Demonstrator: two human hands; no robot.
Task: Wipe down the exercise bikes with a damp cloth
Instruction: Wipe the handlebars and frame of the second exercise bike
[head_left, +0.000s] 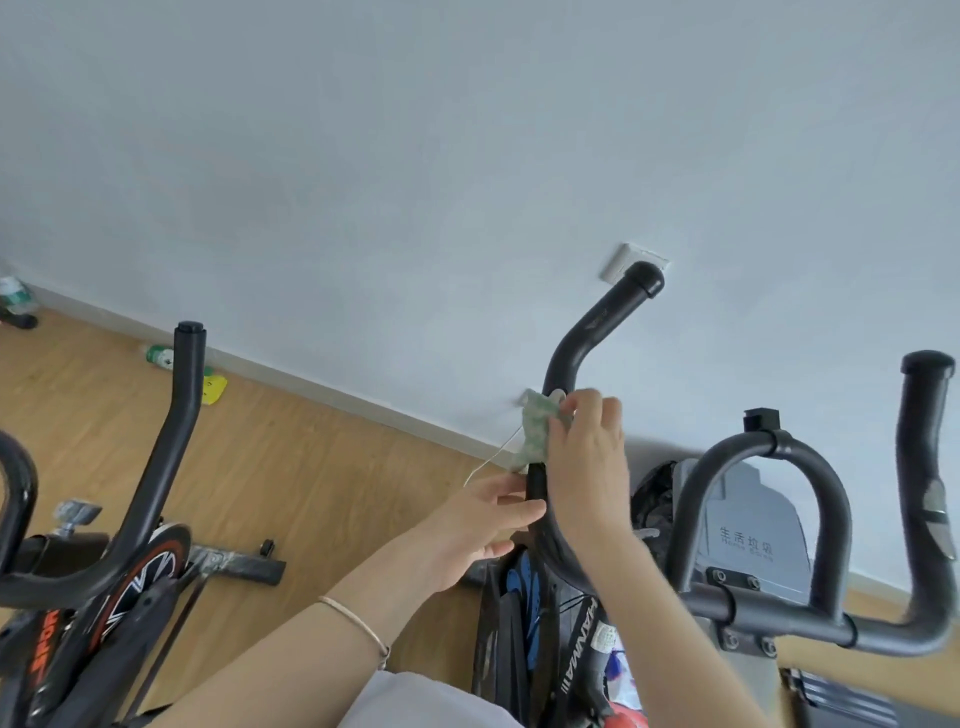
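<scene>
Step in hand: wiping one horn of the near bike's handlebar. Right hand (587, 457) pinches a small mottled green cloth (535, 431) against the black curved handlebar tube (561, 358), just below its bend, about 5 o'clock from frame centre. A loose thread trails off the cloth toward 7 o'clock.

Left hand (483, 525) comes in from 7 o'clock with its fingers fairly straight. The tips touch the tube just under the cloth. Cannot tell whether they clasp it; it reads as steadying.

Next move, as judged: run the cloth along the tube, up round the bend to the capped end at 1 o'clock or down toward the clamp. That calls for the cloth wrapped round the tube under firm pressure, with the other hand bracing. Black loop bar (758, 467) sits at 4 o'clock; no telling if it is wiped yet.

Room:
- Light wooden plank floor (311, 467).
- Pale grey wall (415, 156) with a white socket plate (621, 262) behind the tube's end.
- Second black exercise bike with orange-trimmed flywheel (156, 561) at 8 o'clock, well apart.
- Clear plastic bottle (158, 356) by the skirting at 9 o'clock.
- Grey lidded bin (748, 519) behind the loop bar.
</scene>
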